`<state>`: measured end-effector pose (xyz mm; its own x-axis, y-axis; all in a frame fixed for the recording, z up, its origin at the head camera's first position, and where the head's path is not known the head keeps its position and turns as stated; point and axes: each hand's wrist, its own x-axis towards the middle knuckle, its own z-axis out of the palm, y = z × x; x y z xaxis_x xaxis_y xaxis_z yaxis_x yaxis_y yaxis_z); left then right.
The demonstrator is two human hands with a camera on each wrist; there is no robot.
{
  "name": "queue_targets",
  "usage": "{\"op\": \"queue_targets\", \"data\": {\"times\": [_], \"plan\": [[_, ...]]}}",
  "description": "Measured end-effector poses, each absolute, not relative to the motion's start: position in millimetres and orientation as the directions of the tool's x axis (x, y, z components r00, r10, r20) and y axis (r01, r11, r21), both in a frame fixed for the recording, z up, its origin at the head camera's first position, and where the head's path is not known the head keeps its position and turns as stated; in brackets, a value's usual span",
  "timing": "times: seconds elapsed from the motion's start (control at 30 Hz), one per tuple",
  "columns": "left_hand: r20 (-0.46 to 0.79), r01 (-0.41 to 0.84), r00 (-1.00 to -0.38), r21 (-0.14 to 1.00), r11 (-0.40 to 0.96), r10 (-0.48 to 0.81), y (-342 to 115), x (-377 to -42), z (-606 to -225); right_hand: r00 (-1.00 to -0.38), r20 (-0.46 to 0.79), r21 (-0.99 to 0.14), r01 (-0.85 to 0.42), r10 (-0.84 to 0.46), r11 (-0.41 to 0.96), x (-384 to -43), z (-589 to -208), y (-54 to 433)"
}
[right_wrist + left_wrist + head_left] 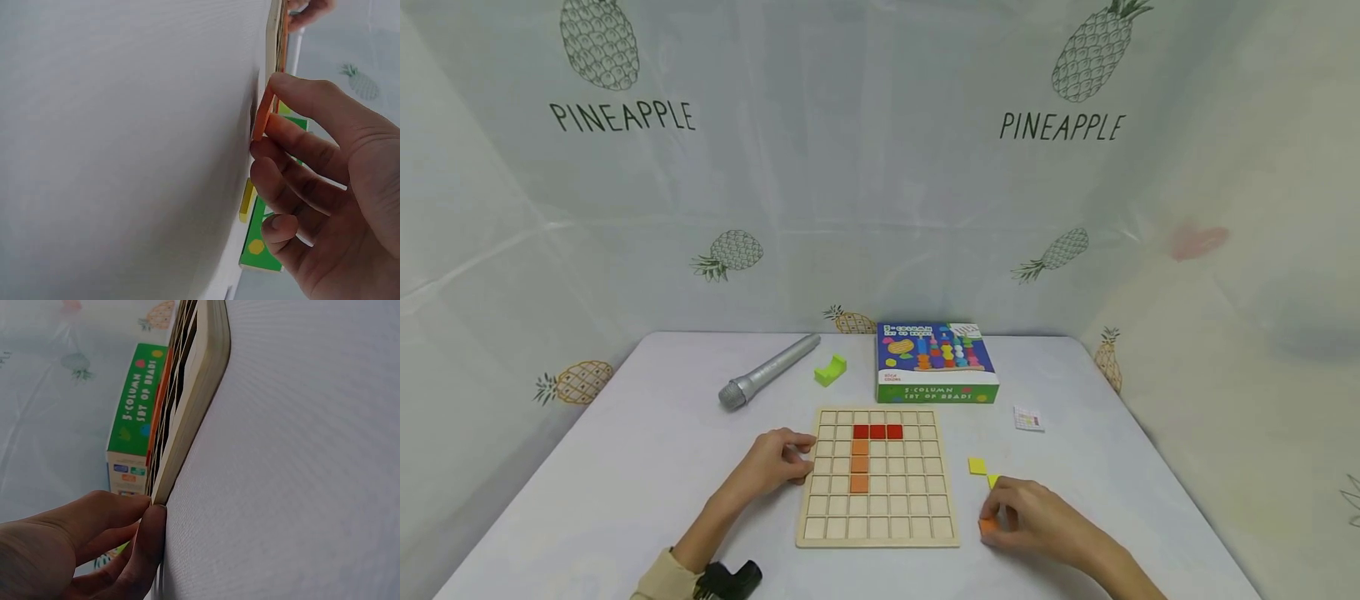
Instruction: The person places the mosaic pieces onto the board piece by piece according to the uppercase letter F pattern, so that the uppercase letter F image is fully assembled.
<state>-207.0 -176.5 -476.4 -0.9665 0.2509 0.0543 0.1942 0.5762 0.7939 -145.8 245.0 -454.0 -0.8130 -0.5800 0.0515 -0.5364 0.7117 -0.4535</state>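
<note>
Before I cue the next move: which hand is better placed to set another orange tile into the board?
Probably the right hand: it pinches an orange tile to the right of the board. The left hand holds the board's left edge and no tile.

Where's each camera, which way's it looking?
Head: on the person's head, facing forward and down at the wooden grid board; left hand, right hand and forearms show.
Left wrist: worn there, facing the board's edge; left hand shows.
Right wrist: worn there, facing the orange tile; both hands show.
Head and left wrist share the 5-Column bead box.
</note>
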Motion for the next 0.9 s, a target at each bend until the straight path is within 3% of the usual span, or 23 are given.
{"op": "queue_targets", "data": {"times": [0.3,0.9], "plan": [[0.057,0.198,-0.965,0.801,0.565,0.257,-177,-205,-475,-0.813,0.049,-0.419,-0.544,-0.58,0.727,-153,-443,226],[0.075,0.222,-0.956,0.814,0.536,0.283,-178,-204,-476,-0.73,0.12,-0.335,-0.668,-0.673,0.665,-173,-442,138]]}}
